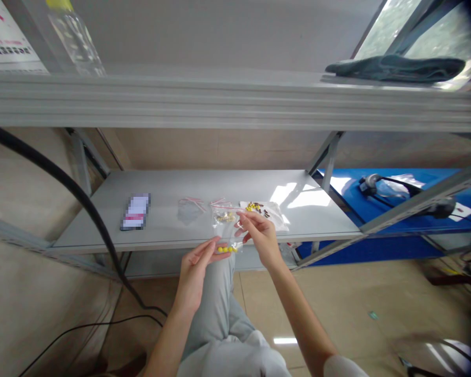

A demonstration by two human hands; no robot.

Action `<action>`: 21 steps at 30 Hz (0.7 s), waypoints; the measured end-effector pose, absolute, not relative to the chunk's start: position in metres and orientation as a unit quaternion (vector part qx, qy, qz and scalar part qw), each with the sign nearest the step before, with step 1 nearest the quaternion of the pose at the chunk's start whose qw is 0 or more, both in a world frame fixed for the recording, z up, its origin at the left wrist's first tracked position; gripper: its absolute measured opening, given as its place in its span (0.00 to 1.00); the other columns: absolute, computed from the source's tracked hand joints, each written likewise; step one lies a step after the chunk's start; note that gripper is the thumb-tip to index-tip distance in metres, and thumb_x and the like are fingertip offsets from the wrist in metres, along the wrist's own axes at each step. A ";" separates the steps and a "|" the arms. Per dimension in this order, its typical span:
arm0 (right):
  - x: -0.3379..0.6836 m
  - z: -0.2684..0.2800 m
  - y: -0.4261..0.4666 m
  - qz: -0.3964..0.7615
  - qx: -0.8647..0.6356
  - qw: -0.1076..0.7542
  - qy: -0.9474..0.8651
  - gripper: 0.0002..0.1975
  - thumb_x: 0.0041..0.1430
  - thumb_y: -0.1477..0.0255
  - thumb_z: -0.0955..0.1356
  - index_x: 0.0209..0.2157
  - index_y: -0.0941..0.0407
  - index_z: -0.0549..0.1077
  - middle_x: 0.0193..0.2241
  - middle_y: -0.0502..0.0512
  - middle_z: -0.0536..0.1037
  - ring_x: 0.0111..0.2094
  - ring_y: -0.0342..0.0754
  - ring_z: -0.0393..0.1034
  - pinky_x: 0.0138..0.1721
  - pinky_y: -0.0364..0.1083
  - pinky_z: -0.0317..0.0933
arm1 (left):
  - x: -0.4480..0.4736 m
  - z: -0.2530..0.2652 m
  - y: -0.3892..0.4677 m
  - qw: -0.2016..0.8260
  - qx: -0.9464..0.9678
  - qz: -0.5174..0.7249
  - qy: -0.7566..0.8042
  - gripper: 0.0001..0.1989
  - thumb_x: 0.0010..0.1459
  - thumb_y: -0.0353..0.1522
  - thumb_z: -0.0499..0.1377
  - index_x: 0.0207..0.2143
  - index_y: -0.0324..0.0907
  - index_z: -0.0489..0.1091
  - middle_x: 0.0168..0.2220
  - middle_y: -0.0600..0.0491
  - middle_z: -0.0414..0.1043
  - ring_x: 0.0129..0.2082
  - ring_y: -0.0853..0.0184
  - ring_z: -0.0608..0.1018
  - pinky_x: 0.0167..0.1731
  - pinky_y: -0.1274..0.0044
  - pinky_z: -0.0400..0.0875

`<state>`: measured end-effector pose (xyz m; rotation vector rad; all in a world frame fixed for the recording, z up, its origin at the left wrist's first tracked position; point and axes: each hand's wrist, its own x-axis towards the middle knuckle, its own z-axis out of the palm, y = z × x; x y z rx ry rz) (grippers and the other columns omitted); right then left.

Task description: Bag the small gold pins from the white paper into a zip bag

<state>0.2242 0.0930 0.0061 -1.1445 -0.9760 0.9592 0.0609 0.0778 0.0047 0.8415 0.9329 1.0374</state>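
We note clear bag (pixel 220 231), yellow beads (pixel 226 250) along its bottom, at shelf (pixel 167 225) front edge. L hand (pixel 194 267) pinches lower L corner; R hand (pixel 264 238), half-curled, by R edge, grip unclear. We'd hold bag upright w/ light, steady pinch.

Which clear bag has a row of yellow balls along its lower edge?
The held bag, gripped by the left hand. Yellow balls line its lower edge, whereas the flat bag on the grey shelf, farther left, shows none.
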 end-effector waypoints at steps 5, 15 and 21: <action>0.223 0.008 0.092 0.424 -0.496 0.621 -0.435 0.17 0.50 0.58 0.69 0.37 0.55 0.75 0.25 0.51 0.75 0.21 0.42 0.71 0.15 0.38 0.60 | 0.060 0.002 0.076 0.676 0.372 0.473 0.426 0.18 0.48 0.38 0.64 0.40 0.37 0.75 0.34 0.47 0.78 0.32 0.61 0.80 0.46 0.71 0.67; 0.227 -0.001 0.081 0.478 -0.461 0.502 -0.555 0.14 0.51 0.60 0.69 0.36 0.55 0.75 0.24 0.50 0.76 0.22 0.41 0.70 0.20 0.38 0.60 | 0.060 0.004 0.079 0.622 0.430 0.475 0.450 0.16 0.45 0.39 0.65 0.34 0.37 0.75 0.28 0.50 0.78 0.28 0.64 0.79 0.34 0.76 0.72; 0.255 -0.030 0.101 0.371 -0.563 0.386 -0.630 0.14 0.59 0.61 0.63 0.40 0.53 0.75 0.32 0.52 0.78 0.25 0.43 0.72 0.25 0.41 0.64 | 0.060 -0.005 0.082 0.602 0.409 0.483 0.487 0.16 0.46 0.40 0.65 0.34 0.37 0.74 0.25 0.51 0.77 0.21 0.66 0.78 0.29 0.76 0.70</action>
